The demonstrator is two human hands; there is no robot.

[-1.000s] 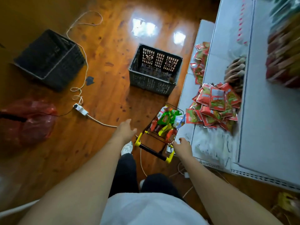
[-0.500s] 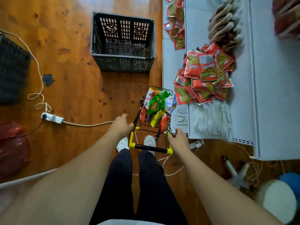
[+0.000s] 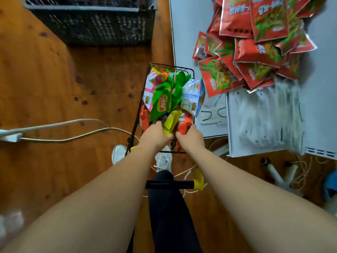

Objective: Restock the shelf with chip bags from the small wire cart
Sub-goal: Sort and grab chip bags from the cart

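Observation:
A small black wire cart (image 3: 189, 72) with a black and yellow handle (image 3: 169, 184) stands on the wooden floor beside the white shelf (image 3: 184, 33). It is full of chip bags: a green bag (image 3: 162, 101), a white and blue bag (image 3: 191, 97), a yellow bag (image 3: 172, 121) and an orange bag (image 3: 184, 125). My left hand (image 3: 155, 136) reaches into the cart's near end, fingers on the yellow bag. My right hand (image 3: 191, 138) closes on the orange bag beside it. How firm either grip is, I cannot tell.
A heap of red snack bags (image 3: 255, 48) lies on the white shelf, with clear packets (image 3: 266, 117) below it. A dark plastic crate (image 3: 91, 21) stands on the floor ahead. A power strip and cable (image 3: 63, 137) run at the left. My shoe (image 3: 118, 153) is under the cart.
The view has moved closer and lower over the cart. Both hands went from the sides of the handle forward into the cart's near end, onto the bags.

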